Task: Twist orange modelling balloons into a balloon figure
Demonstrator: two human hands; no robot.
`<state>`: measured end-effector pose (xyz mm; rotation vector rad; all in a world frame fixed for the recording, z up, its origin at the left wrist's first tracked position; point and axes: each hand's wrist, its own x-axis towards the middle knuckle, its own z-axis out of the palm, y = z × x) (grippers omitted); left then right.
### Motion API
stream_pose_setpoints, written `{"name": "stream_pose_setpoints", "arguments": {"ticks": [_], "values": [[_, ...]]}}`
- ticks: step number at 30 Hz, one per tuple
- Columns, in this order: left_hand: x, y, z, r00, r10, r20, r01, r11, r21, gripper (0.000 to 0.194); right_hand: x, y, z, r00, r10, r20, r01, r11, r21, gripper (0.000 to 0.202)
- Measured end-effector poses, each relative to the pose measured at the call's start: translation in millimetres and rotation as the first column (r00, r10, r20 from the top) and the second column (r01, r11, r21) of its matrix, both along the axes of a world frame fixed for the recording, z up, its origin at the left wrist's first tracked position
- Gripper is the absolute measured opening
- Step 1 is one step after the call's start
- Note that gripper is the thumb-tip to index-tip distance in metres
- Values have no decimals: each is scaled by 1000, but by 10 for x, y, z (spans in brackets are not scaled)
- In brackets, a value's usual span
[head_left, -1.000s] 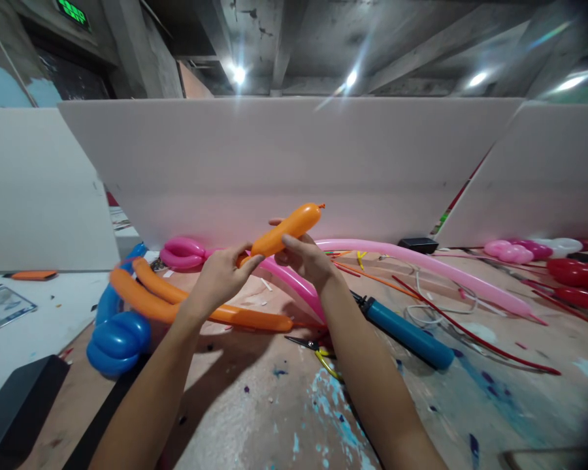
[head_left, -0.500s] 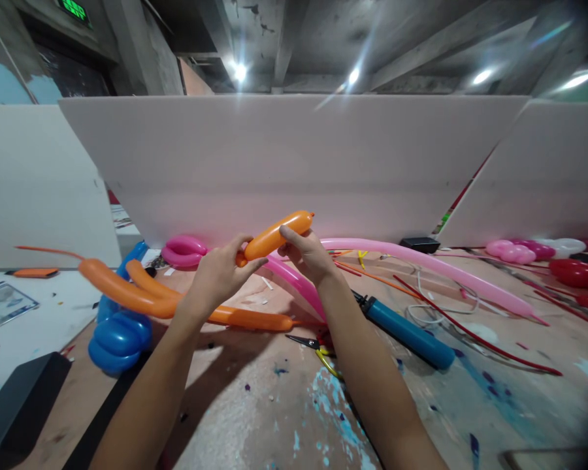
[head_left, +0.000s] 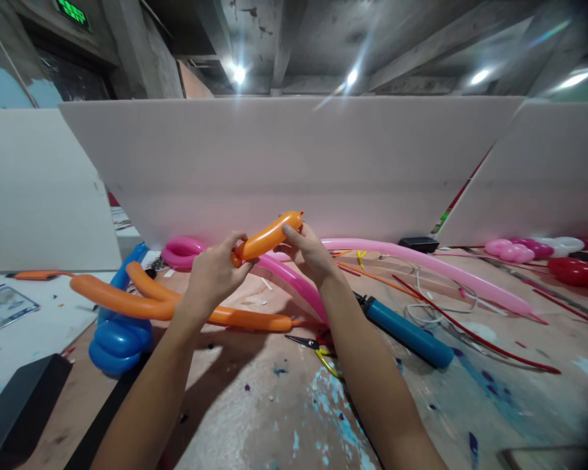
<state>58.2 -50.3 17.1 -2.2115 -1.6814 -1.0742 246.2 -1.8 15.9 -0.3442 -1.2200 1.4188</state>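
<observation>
A short orange balloon (head_left: 269, 239) is held up between my two hands, tilted with its nippled tip at the upper right. My left hand (head_left: 216, 269) pinches its lower left end, where a small orange bubble shows. Around its right end are the thumb and fingers of my right hand (head_left: 304, 251). Past my left wrist, a long orange balloon (head_left: 249, 318) and further orange lengths (head_left: 112, 297) stretch across the table. Behind my hands lies a magenta balloon (head_left: 296, 281), bent in an arc.
A blue pump (head_left: 406, 331) and scissors (head_left: 318, 349) lie near my right forearm. Blue balloons (head_left: 120, 343) sit at the left, a pink one (head_left: 436, 269) at the right. A white panel (head_left: 294, 163) stands behind the table (head_left: 255, 405).
Both hands have shifted slightly left, and the short orange balloon has bent a little. The orange length at the far left has moved left and down.
</observation>
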Motion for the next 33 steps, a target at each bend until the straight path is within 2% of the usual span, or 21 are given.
{"name": "stream_pose_setpoints", "arguments": {"ticks": [2, 7, 18, 23, 27, 33], "values": [[-1, -11, 8, 1000, -2, 10, 2, 1000, 22, 45, 11, 10, -7, 1000, -8, -13, 8, 1000, 4, 32], [-14, -28, 30, 996, -80, 46, 80, 997, 1, 49, 68, -3, -8, 990, 109, -94, -103, 992, 66, 47], [-44, -8, 9, 986, -120, 115, 107, 988, 110, 47, 30, -3, -21, 996, 85, -22, -83, 991, 103, 26], [-41, 18, -14, 983, -158, 99, 141, 978, 153, 47, 40, -26, -1, 989, 141, -35, -135, 981, 142, 42], [-20, 13, -17, 979, -175, 105, 153, 970, 191, 47, 26, -73, 24, 994, 96, -47, -90, 989, 117, 42], [-7, 15, -40, 986, -151, 65, 123, 940, 318, 40, -84, -132, 58, 999, 2, -32, 0, 999, 48, 34]]}}
